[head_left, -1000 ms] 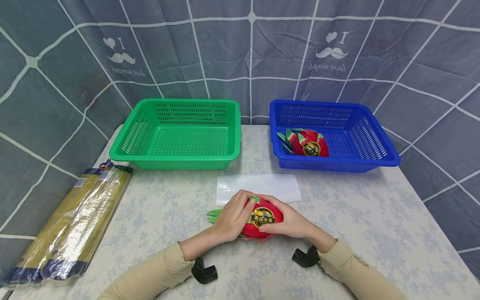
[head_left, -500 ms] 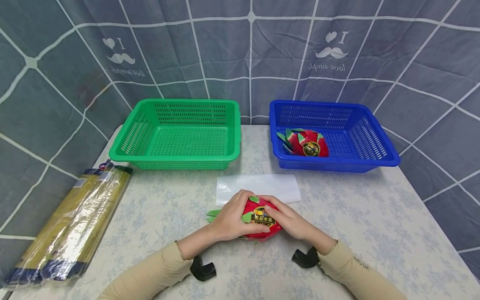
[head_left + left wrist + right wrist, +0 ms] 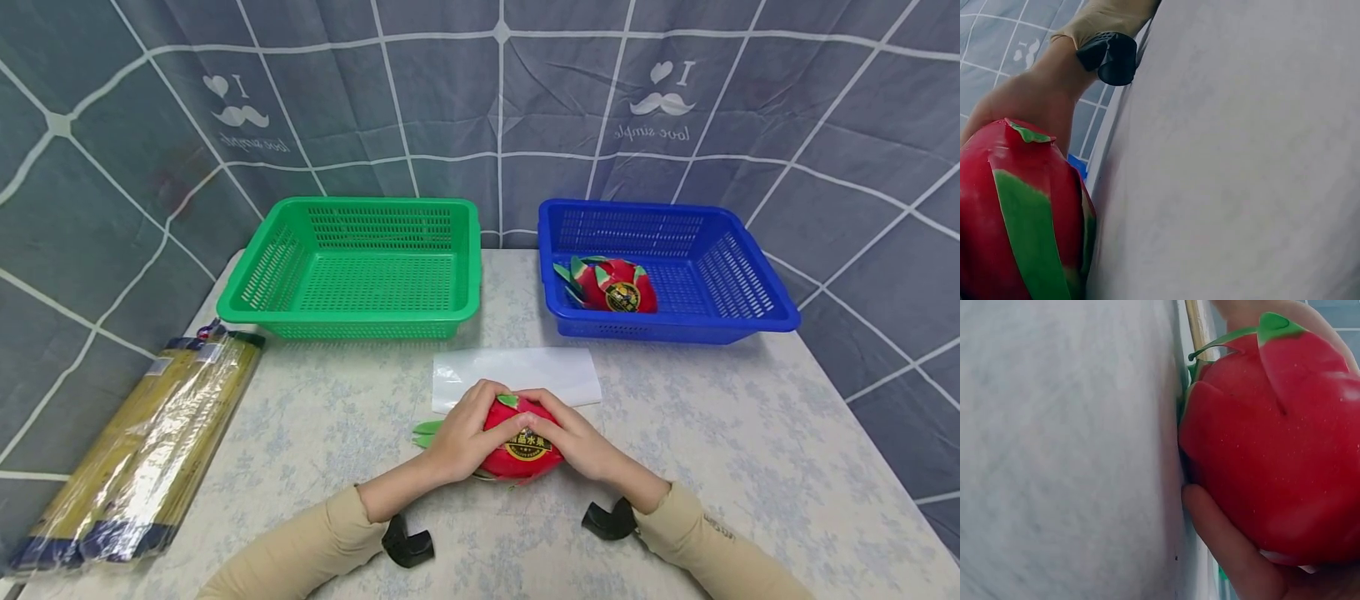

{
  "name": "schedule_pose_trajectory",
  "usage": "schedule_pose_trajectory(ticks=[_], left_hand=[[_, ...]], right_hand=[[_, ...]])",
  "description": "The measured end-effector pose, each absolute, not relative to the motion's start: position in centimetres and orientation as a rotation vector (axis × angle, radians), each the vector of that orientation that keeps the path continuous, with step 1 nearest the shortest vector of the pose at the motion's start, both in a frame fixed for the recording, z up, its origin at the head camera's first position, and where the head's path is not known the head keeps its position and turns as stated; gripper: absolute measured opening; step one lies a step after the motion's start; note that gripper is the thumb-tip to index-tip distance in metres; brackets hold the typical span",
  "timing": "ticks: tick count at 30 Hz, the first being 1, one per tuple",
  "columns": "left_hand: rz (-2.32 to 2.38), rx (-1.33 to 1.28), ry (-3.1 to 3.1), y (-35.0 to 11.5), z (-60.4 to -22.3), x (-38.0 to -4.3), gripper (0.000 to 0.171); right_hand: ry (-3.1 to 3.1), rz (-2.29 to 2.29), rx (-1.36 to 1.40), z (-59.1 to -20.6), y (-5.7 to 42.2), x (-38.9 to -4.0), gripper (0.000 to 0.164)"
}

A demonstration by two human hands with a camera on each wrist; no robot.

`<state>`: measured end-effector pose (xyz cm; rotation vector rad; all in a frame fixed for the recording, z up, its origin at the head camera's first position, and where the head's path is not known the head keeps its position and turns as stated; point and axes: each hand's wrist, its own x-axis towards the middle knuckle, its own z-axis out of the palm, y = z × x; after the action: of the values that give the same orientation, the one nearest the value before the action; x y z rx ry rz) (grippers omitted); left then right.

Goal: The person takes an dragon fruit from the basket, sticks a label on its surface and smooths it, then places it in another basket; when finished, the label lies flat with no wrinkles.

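A red dragon fruit [image 3: 504, 462] with green scales lies on the table in front of the person. Its round black-and-gold sticker [image 3: 528, 447] faces up, partly covered by the thumbs. On the left side the left hand [image 3: 459, 440] grips the fruit, and green leaf tips [image 3: 426, 432] stick out past that hand. From the right, the right hand [image 3: 581, 437] holds it too. Both thumbs meet over the sticker's upper part. In the right wrist view the dragon fruit [image 3: 1272, 456] fills the right half, with a finger [image 3: 1222, 534] against its underside.
A green basket [image 3: 348, 317] stands at the back left. At the back right, a blue basket [image 3: 675, 327] contains another stickered dragon fruit [image 3: 606, 283]. A white sheet [image 3: 517, 371] lies just behind the hands. Wrapped yellow packs [image 3: 150, 450] lie along the left edge.
The thumbs have shifted about the sticker: the right thumb was first at its lower edge, then the left thumb was there, and now both are at its top. The fruit has barely moved.
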<state>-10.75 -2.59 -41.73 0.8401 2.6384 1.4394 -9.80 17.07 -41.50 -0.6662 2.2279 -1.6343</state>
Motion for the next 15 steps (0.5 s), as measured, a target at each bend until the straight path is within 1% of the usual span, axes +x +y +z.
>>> schedule_pose_trajectory(ticks=[9, 12, 15], left_hand=[[1.502, 0.838, 2.586, -2.42, -41.25, -10.86, 0.019], [1.511, 0.862, 2.610, -2.44, -41.41, -10.85, 0.017], [1.501, 0.887, 2.651, -2.46, -41.65, -10.82, 0.019]], right_hand=[[2.225, -1.653, -0.719, -41.29, 17.07, -9.61, 0.034], [2.222, -1.648, -0.705, -41.32, 17.08, -9.63, 0.036], [2.209, -1.637, -0.682, -41.39, 17.14, -9.74, 0.037]])
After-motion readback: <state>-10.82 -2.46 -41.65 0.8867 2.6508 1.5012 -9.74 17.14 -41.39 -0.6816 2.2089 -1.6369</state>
